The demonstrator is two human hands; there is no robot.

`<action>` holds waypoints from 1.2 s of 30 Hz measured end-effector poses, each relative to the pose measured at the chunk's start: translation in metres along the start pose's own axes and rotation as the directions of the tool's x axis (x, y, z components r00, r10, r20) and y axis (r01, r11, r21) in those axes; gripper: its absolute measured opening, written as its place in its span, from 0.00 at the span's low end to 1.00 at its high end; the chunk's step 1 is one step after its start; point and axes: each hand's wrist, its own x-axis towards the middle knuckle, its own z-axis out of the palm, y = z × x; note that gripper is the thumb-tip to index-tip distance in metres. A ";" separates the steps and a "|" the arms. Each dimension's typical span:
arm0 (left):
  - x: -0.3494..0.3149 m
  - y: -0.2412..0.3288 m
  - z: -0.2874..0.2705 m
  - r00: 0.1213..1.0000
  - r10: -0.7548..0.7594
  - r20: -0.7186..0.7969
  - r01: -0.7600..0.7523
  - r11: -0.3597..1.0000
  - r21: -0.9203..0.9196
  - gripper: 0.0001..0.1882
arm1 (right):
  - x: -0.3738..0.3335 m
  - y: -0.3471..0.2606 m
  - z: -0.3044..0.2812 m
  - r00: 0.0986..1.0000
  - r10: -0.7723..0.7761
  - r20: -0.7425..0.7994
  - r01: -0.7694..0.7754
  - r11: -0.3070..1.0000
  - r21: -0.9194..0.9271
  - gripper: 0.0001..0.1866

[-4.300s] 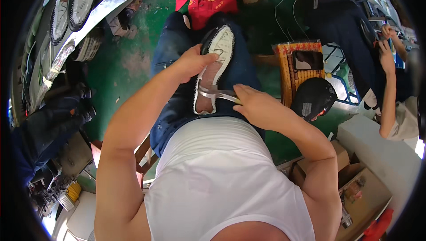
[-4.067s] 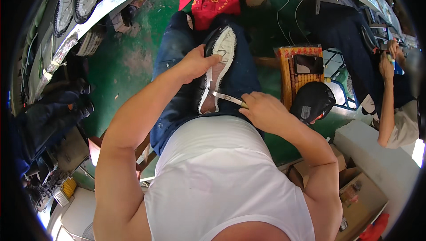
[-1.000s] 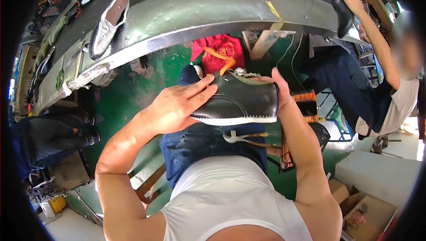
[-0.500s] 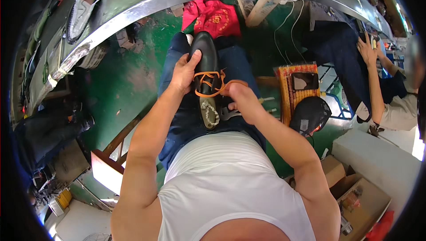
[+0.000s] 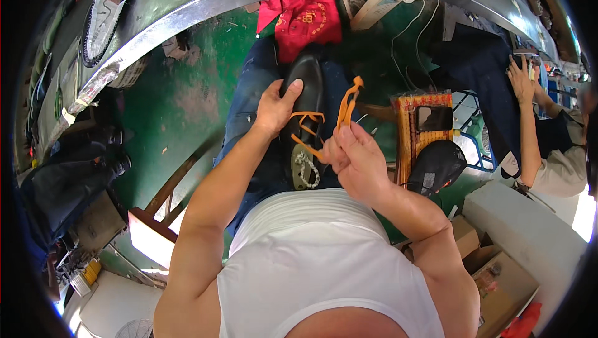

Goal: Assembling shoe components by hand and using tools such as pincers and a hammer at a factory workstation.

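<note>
A black leather shoe [image 5: 305, 82] lies lengthwise over my lap, its toe pointing away from me. A light last with a loop of pale cord [image 5: 306, 170] shows at its heel end. My left hand [image 5: 277, 106] is closed on the shoe's left side, thumb on top. My right hand [image 5: 358, 158], right of the heel, pinches an orange lace [image 5: 347, 104]. A loop of the lace stands up beyond my fingers, and another stretch runs back to the shoe, where it crosses the opening.
A metal workbench [image 5: 205, 3] curves across the far side, with a grey shoe [image 5: 103, 23] on it. Red cloth [image 5: 308, 23] lies beyond my knees. At right are a bamboo-mat seat [image 5: 408, 132] bearing a phone [image 5: 434, 119] and black cap [image 5: 436, 163], and a co-worker's hand [image 5: 522, 80].
My right hand has pulled the orange lace back and to the right, lifting a loop of it clear of the shoe. The shoe and my left hand have shifted slightly right.
</note>
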 end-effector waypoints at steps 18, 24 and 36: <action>-0.116 0.056 -0.027 0.957 0.227 0.179 -0.137 0.902 -0.410 0.03 | 0.111 -0.024 -0.023 0.994 0.033 0.100 -0.002 0.955 -0.297 0.13; -0.106 0.063 -0.077 0.941 0.266 0.207 -0.067 0.748 -0.660 0.07 | 0.096 -0.035 -0.026 0.979 0.205 0.003 -0.179 0.864 -0.471 0.15; -0.036 0.123 -0.035 0.815 -0.030 0.578 0.132 0.982 -0.136 0.09 | 0.111 -0.076 0.017 0.894 -0.098 0.438 0.448 0.258 -0.856 0.11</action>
